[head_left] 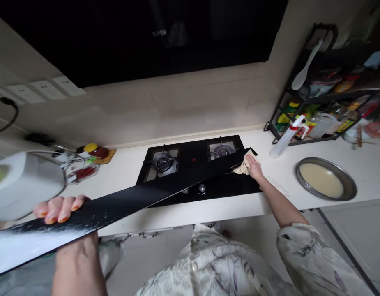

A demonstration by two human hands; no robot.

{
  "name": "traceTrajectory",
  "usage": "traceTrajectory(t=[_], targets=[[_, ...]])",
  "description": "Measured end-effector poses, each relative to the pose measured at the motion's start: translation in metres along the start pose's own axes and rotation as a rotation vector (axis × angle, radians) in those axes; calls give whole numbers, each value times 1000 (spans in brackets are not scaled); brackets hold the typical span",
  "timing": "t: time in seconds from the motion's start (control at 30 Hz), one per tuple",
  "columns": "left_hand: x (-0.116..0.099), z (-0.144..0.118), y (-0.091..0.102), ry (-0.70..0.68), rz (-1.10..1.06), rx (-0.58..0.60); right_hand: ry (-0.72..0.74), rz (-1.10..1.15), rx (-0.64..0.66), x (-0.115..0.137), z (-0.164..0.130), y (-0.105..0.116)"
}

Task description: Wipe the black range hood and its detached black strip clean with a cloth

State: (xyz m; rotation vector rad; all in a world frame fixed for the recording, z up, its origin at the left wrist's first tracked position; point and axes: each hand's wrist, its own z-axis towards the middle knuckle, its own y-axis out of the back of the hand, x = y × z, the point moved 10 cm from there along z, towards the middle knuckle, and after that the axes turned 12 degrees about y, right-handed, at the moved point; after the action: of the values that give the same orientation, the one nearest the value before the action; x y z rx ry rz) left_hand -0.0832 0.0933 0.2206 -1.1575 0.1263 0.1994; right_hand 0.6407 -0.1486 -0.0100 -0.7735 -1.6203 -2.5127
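A long, glossy black panel (137,190) slants across the view over the gas stove (192,164), from the lower left up to the right. My left hand (63,209) grips it near its lower left part, fingers curled over the upper edge and the wrist beneath. Specks or droplets show on the surface beside that hand. At the panel's far right end, my right hand (254,166) is closed on a beige cloth (243,165), which presses against the panel there. Part of the stove and one knob are hidden under the panel.
A black range hood (165,45) overhangs the stove. On the right stand a white spray bottle (286,139), a round metal pan (350,191) of pale liquid and a black rack (323,98) of bottles. A white appliance (32,181) and a yellow-lidded jar (97,151) occupy the left.
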Motion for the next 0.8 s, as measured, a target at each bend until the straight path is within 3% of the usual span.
traceTrajectory(t=[0.1, 0.2, 0.27, 0.37, 0.47, 0.53, 0.63, 0.7, 0.73, 0.8], targets=[[-13, -14, -23, -155, -3, -5, 14, 32, -58, 0, -12, 0], [-8, -34, -48, -130, 3, -8, 82, 69, -104, 35, -28, 2], [2, -48, -67, -82, -56, 11, 172, 129, -112, 80, -37, 5], [15, -68, -90, -90, -134, 2, 370, 242, -111, 168, -51, 14], [18, -74, -95, -171, -133, -50, 526, 296, -62, 227, -60, 18], [7, -72, -82, -295, -132, -130, 525, 302, -65, 222, -57, 19], [-8, -57, -55, -378, -106, -209, 358, 277, -123, 162, -45, 22], [-15, -43, -40, -364, -81, -201, 250, 253, -145, 129, -38, 23], [-17, -37, -32, -352, -75, -197, 232, 243, -144, 125, -36, 24], [-21, -32, -19, -339, -74, -194, 284, 235, -122, 146, -37, 22]])
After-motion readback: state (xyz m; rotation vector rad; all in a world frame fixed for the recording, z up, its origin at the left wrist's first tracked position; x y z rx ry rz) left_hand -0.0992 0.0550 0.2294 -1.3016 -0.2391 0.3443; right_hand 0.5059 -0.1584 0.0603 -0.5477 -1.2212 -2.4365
